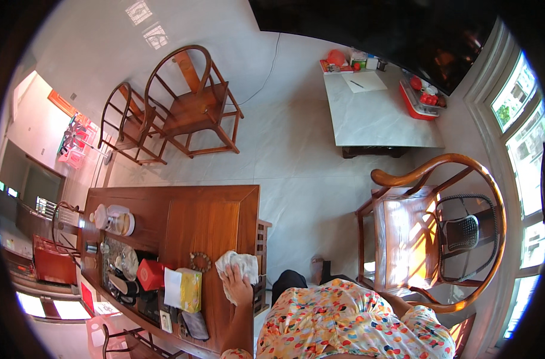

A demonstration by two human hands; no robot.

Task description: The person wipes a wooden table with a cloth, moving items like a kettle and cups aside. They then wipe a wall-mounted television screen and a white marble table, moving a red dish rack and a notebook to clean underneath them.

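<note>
My left hand presses down on a crumpled white cloth near the right end of a brown wooden table. Just left of the cloth lies a beaded bracelet. A yellow tissue pack with a white sheet against it sits further left, beside a red box. Toward the near edge are a dark phone-like object or pouch and a small white box. My right forearm reaches down beside my patterned shirt; the right hand itself is out of view.
A glass jar set and a cluttered tea tray occupy the table's left part. To my right is a wooden armchair. Two more chairs line the wall. A grey-topped table bears paper, a pen and a red tray.
</note>
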